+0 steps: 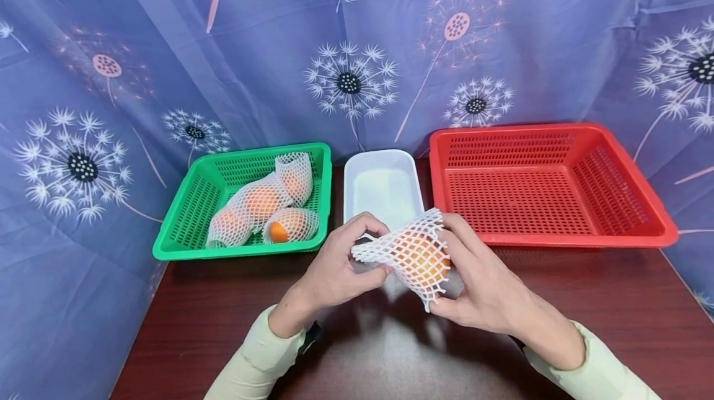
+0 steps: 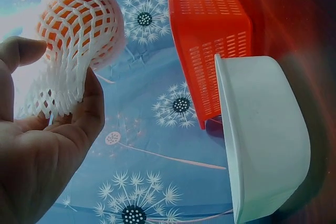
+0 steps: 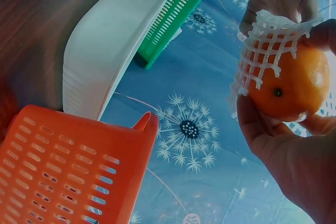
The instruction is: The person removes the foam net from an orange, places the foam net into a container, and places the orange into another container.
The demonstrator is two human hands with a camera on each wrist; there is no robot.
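Above the table, both hands are on one orange [image 3: 302, 80] in a white foam net sleeve [image 1: 372, 252]. My left hand [image 1: 334, 270] holds the narrow, gathered tail of the sleeve, its fingers curled around it in the left wrist view. On the other side, my right hand [image 1: 493, 285] grips the orange between thumb and fingers at the sleeve's wide mouth. The right wrist view shows the orange's bare end with its dark stem spot sticking out of the mesh. The sleeve covers the rest.
At the left, a green basket [image 1: 240, 253] holds several oranges in foam nets [image 1: 262, 201]. A white plastic tray [image 1: 383, 192] stands in the middle, just behind the hands. To the right is a red basket [image 1: 558, 240]. A patterned blue curtain [image 1: 268, 77] hangs behind the table [image 1: 625, 307].
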